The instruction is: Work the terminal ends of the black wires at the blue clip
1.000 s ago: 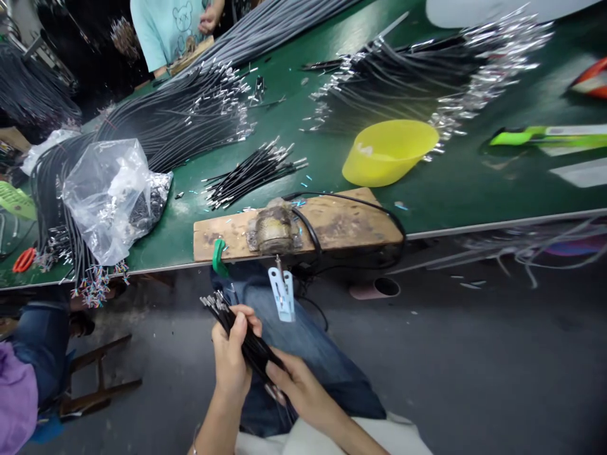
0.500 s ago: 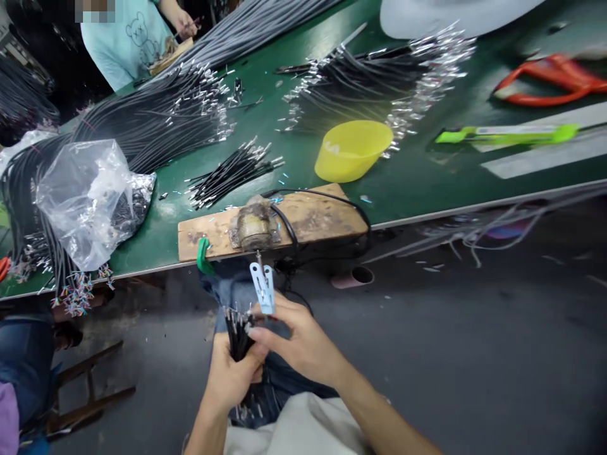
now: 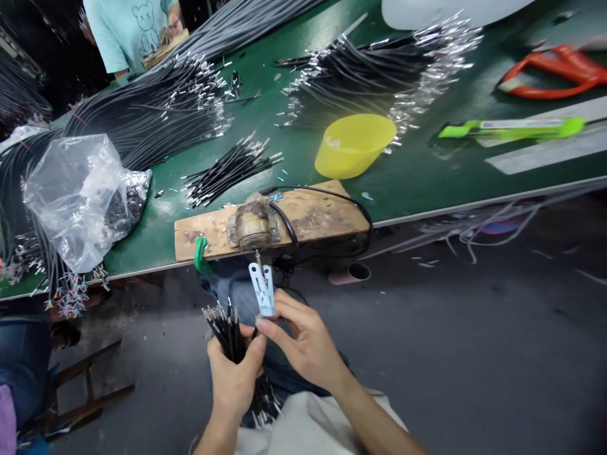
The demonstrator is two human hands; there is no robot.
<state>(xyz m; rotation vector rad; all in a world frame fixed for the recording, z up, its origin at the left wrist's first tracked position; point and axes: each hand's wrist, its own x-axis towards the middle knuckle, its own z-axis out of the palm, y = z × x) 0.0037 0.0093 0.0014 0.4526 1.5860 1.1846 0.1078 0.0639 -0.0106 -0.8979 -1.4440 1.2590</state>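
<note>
green table (image 3: 427,183) spreads beyond the fingers; left hand (image 3: 234,379) wraps tightly round a black cable bundle (image 3: 227,332). right hand (image 3: 308,344), on the bundle a second ago, now has fingers nearly together at the blue clip (image 3: 262,289), hold unclear; work seems centred there.

Black cables (image 3: 230,338), pale-blue clip (image 3: 267,306)

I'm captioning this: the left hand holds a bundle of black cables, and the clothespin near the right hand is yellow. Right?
Not the colour: the head view shows the clothespin near the right hand is light blue. The left hand does hold a bundle of black cables.
</note>
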